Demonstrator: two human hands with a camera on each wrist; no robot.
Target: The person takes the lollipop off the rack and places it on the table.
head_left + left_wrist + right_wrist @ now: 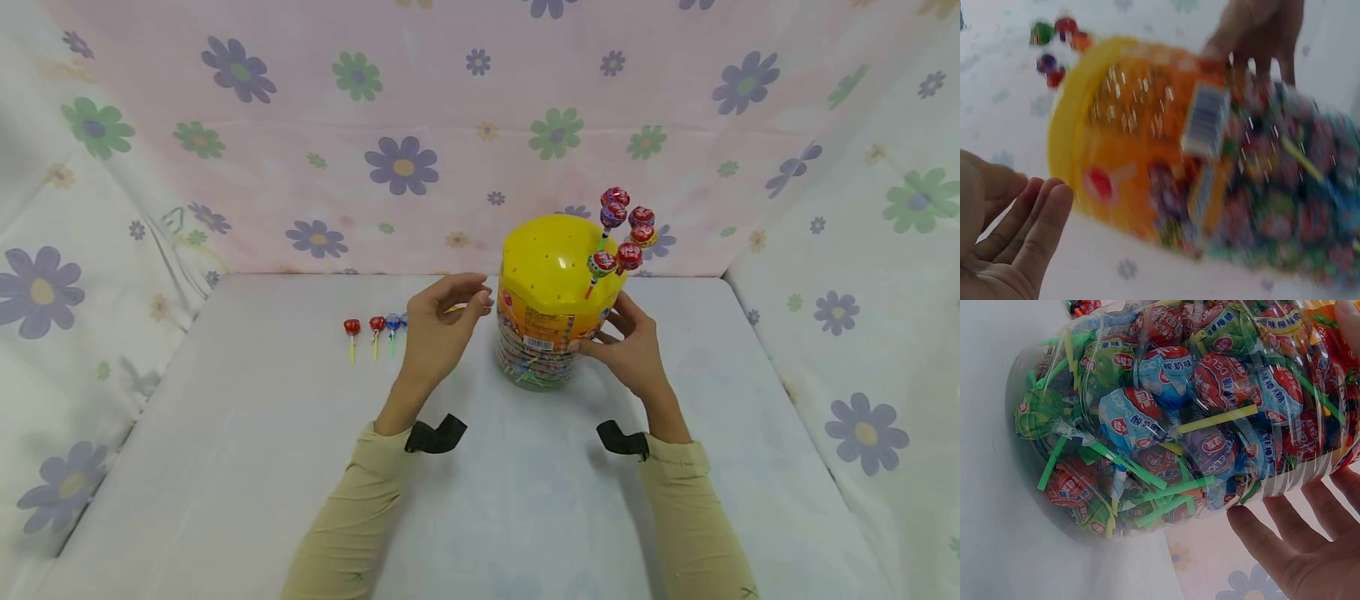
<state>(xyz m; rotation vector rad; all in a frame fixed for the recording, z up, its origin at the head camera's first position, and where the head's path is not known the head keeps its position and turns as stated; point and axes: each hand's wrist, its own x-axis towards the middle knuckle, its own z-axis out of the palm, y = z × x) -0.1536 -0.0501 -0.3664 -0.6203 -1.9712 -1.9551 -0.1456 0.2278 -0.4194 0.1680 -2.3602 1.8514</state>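
A clear plastic candy jar (536,358) full of wrapped lollipops stands on the table, under a yellow lid (551,250) dotted with small holes. Several lollipops (628,257) stick up from the lid's right side. My right hand (630,346) holds the jar from the right, thumb on the front and fingers round the far side. To the left of the jar is my left hand (442,325), its fingers bent loosely and nothing seen in them. In the left wrist view, blurred, its fingertips (1054,194) are right at the lid's edge.
A row of lollipops lies on the white table (247,433) left of the jar, among them a red one (352,327) and a blue one (392,323); my left hand hides part of the row. Flower-patterned cloth (420,100) hangs behind and at both sides.
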